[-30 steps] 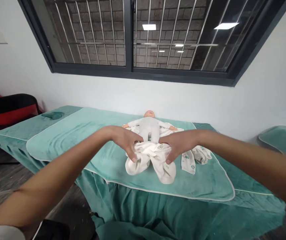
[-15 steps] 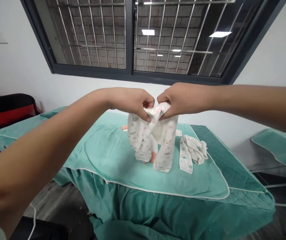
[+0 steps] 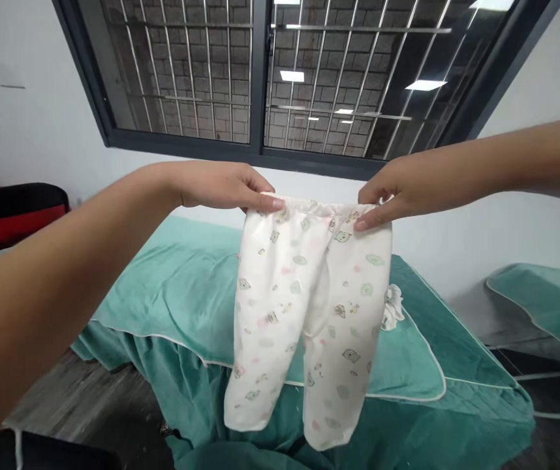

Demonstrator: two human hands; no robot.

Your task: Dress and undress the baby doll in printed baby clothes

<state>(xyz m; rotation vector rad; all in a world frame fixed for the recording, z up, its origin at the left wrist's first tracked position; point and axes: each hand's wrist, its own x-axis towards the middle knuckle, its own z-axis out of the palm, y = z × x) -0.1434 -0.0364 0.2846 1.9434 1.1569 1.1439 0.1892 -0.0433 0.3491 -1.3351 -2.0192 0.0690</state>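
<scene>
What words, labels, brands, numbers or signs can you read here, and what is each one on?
None can be read.
White baby pants: small printed drawings; any lettering among them is too small to read.
Green blanket, window frame: no text visible.

No text, label, brand, number or sign can be read. The white, gathered-waist cloth trousers (image 3: 309, 274), hanging from the centre toward six o'clock, carry small printed pictures in green, pink and brown; a few tiny marks among these might be lettering, but they are too small to tell. The crumpled white cloth (image 3: 393, 308) at four o'clock shows nothing legible.
</scene>
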